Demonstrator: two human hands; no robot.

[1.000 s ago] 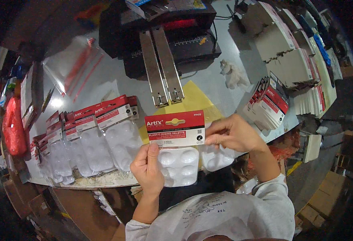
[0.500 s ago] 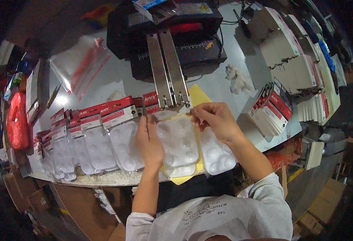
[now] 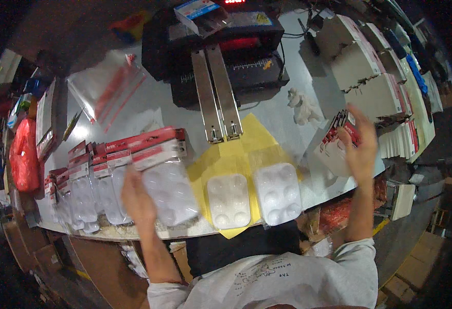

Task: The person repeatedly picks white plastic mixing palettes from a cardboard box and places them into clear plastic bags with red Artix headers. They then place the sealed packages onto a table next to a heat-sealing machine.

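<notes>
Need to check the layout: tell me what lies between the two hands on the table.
In the head view, two clear blister trays lie on a yellow sheet between the left hand and right hand.

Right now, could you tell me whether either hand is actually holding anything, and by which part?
Nothing is clearly held. The left hand rests on the row of finished blister packs; the right hand reaches the stack of red-and-white cards, grip unclear.

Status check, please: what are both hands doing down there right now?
Left hand open, resting on the finished blister packs. Right hand open, at the header card stack. Two clear blister trays on yellow sheet, unobstructed.
</notes>
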